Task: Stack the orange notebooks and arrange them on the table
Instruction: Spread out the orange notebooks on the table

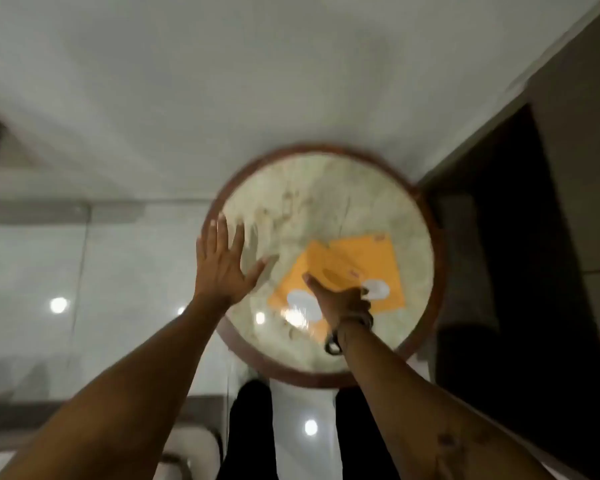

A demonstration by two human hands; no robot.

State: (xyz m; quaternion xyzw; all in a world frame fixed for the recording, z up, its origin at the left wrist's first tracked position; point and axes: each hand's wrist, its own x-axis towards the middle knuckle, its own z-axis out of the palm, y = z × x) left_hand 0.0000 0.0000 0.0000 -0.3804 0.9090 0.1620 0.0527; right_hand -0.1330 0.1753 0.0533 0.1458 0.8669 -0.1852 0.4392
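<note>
Two orange notebooks lie overlapping on a round marble table [291, 188] with a brown rim. The left notebook [302, 271] is turned diagonally and partly covers the right notebook [371, 258]. Each shows a white oval patch near its lower edge. My right hand [336, 297] rests on the spot where the two notebooks overlap, thumb stretched out to the left, fingers curled down onto the covers. My left hand [222, 265] hovers with spread fingers over the table's left edge, apart from the notebooks. The frame is blurred by motion.
A glossy pale tiled floor [84, 271] with light reflections surrounds the table. A dark panel or doorway [499, 237] stands right of the table. My legs in dark trousers [250, 427] are just below the table's near rim.
</note>
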